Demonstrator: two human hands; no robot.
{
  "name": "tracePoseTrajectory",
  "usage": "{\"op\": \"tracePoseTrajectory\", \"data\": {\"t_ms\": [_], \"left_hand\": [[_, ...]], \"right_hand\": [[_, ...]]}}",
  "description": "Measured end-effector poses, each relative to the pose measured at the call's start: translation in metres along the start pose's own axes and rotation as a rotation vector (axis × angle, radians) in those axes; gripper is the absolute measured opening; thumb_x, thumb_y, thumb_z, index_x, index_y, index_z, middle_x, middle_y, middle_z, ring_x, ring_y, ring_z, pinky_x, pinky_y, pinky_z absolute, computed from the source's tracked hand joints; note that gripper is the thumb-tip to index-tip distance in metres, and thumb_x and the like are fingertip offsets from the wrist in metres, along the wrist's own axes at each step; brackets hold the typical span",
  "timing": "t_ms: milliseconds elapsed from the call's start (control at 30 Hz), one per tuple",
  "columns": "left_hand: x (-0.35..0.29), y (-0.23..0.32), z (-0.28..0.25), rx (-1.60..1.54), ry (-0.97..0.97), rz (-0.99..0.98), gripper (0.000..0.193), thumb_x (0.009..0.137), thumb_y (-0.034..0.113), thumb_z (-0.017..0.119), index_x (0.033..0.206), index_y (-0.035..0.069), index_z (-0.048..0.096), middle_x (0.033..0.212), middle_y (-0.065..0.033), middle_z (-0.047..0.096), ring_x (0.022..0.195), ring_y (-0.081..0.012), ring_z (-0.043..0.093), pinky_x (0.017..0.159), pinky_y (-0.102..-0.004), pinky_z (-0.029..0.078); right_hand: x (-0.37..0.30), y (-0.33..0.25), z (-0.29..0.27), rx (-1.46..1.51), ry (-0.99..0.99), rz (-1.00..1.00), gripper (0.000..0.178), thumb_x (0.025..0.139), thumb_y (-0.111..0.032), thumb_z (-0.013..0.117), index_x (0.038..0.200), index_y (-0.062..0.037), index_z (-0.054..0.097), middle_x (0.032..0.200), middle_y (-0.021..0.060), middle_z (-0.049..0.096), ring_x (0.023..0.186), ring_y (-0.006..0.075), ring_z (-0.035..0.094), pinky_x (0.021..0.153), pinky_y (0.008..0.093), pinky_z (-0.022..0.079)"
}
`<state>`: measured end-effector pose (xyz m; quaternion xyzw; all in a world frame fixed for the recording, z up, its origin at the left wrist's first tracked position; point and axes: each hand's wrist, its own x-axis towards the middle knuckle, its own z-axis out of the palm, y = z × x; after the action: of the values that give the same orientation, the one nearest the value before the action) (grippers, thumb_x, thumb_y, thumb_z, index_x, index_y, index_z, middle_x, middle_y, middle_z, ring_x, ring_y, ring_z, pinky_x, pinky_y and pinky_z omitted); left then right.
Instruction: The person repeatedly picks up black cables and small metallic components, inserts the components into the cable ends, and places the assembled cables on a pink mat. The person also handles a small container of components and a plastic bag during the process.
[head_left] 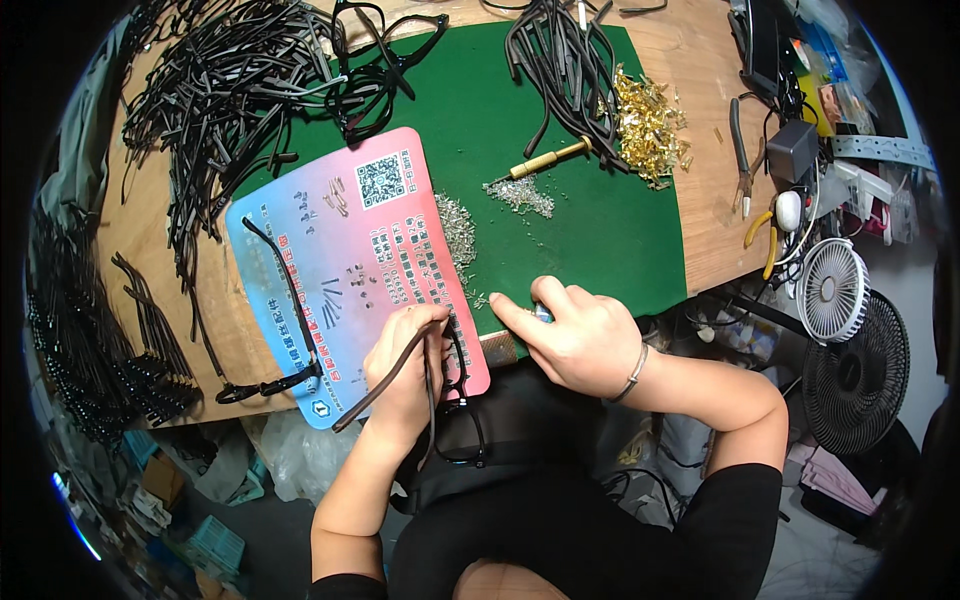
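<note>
My left hand [400, 375] is closed on a dark eyeglass frame [481, 440]; its dark temple arms [385, 385] stick out past the fingers, and part of the frame hangs over the table edge. My right hand [580, 340] has its index finger stretched to a few loose tiny screws [480, 300] on the green mat [600, 250]. Its other fingers curl around a small bluish item, mostly hidden. Just beyond lie a pile of silver screws [457, 235] and a smaller pile of silver bits [525, 197]. A yellow-handled screwdriver [540, 163] rests beside that smaller pile.
A pink-and-blue printed sheet [290, 250] holds small metal parts and another frame [270, 385]. Heaped temple arms [230, 100] fill the far left; more [565, 75] lie beside golden pieces [650, 130]. Pliers [741, 160] and a white fan [833, 290] are at right.
</note>
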<state>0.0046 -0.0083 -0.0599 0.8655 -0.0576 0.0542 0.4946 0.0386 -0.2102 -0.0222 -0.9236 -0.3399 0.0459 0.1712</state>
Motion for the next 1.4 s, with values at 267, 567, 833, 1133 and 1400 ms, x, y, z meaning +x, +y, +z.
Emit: {"op": "tracePoseTrajectory", "data": {"t_ms": [267, 567, 833, 1133, 1400], "left_hand": [[0.003, 0.004, 0.001, 0.015, 0.021, -0.017, 0.014, 0.083, -0.009, 0.054, 0.093, 0.001, 0.056, 0.079, -0.0101, 0.058, 0.053, -0.0138, 0.057, 0.048, -0.0255, 0.048], [0.002, 0.003, -0.001, -0.022, -0.001, -0.024, 0.010, 0.087, -0.007, 0.053, 0.095, -0.001, 0.056, 0.084, -0.0077, 0.056, 0.056, -0.0088, 0.055, 0.050, -0.0207, 0.048], [0.003, 0.005, -0.001, -0.030, -0.004, -0.031, 0.012, 0.085, -0.008, 0.053, 0.094, -0.001, 0.056, 0.083, -0.0082, 0.056, 0.055, -0.0103, 0.055, 0.050, -0.0221, 0.047], [0.004, 0.007, 0.000, 0.002, 0.012, -0.031, 0.016, 0.081, -0.011, 0.055, 0.093, 0.000, 0.056, 0.079, -0.0106, 0.057, 0.055, -0.0146, 0.057, 0.050, -0.0259, 0.048], [0.003, 0.004, 0.000, 0.002, 0.016, -0.024, 0.016, 0.082, -0.011, 0.055, 0.093, 0.000, 0.056, 0.079, -0.0107, 0.058, 0.055, -0.0142, 0.057, 0.050, -0.0257, 0.048]], "right_hand": [[0.000, 0.000, 0.004, -0.050, 0.033, -0.015, 0.042, 0.069, -0.017, 0.061, 0.111, -0.0126, 0.059, 0.081, 0.0054, 0.049, 0.052, 0.0154, 0.051, 0.043, 0.0257, 0.045], [0.000, -0.004, -0.004, -0.015, -0.035, 0.033, 0.046, 0.065, -0.011, 0.065, 0.111, -0.0117, 0.060, 0.081, 0.0063, 0.049, 0.059, 0.0178, 0.053, 0.051, 0.0281, 0.047], [0.002, -0.001, 0.005, -0.045, 0.039, -0.029, 0.043, 0.068, -0.017, 0.061, 0.111, -0.0130, 0.059, 0.080, 0.0046, 0.050, 0.053, 0.0149, 0.051, 0.043, 0.0252, 0.045], [-0.001, -0.003, -0.002, -0.031, -0.011, 0.015, 0.046, 0.065, -0.012, 0.065, 0.110, -0.0130, 0.061, 0.080, 0.0049, 0.050, 0.057, 0.0165, 0.052, 0.049, 0.0278, 0.046], [0.002, 0.000, 0.004, -0.071, 0.035, -0.052, 0.039, 0.069, -0.017, 0.061, 0.108, -0.0122, 0.060, 0.080, 0.0040, 0.051, 0.051, 0.0144, 0.051, 0.043, 0.0250, 0.045]]}}
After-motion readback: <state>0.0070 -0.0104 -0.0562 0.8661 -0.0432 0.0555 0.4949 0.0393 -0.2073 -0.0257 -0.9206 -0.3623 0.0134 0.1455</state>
